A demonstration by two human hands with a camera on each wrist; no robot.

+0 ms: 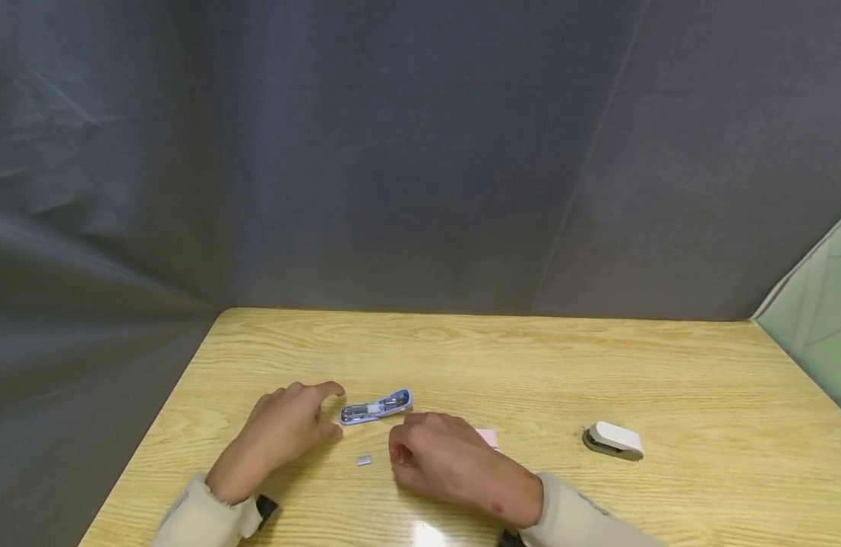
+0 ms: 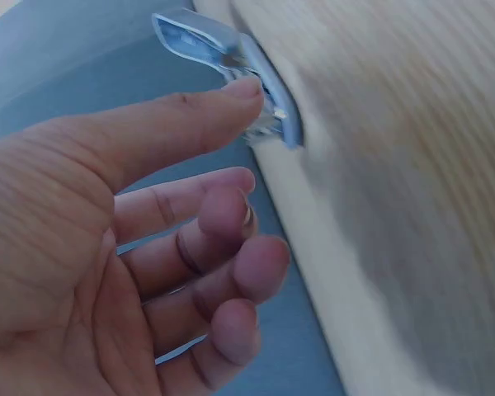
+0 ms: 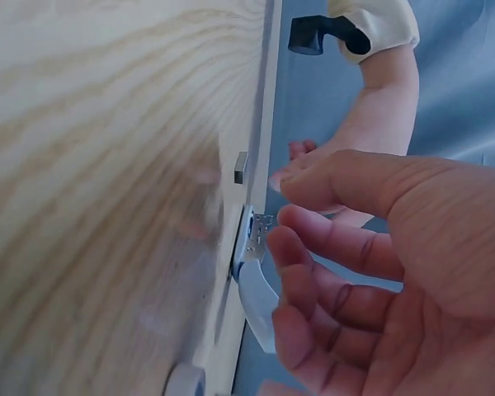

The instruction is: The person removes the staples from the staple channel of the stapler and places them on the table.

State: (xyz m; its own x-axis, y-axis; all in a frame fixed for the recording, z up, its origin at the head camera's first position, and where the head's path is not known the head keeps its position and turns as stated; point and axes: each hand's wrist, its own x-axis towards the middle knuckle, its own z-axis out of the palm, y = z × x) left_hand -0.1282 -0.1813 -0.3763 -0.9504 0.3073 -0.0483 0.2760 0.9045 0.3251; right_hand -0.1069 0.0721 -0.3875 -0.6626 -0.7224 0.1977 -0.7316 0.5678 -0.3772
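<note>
A blue stapler (image 1: 375, 409) lies opened out on the table, its metal inside showing. Thumb and forefinger of my left hand (image 1: 283, 422) are spread around its left end; contact cannot be made out. In the left wrist view the thumb of the left hand (image 2: 148, 223) overlaps the stapler (image 2: 231, 58). My right hand (image 1: 454, 460) hovers low at the stapler's right, fingers loosely bent. Nothing shows between its thumb and forefinger in the right wrist view (image 3: 355, 264). A small strip of staples (image 1: 364, 460) lies between the hands, also visible as a metal strip (image 3: 241, 167).
Behind the right hand, a pale pink item (image 1: 488, 437) is partly hidden. Farther right sits a small white stapler-like device (image 1: 613, 441) with a grey base. The wooden table (image 1: 461, 349) ends at a dark cloth backdrop (image 1: 406, 167).
</note>
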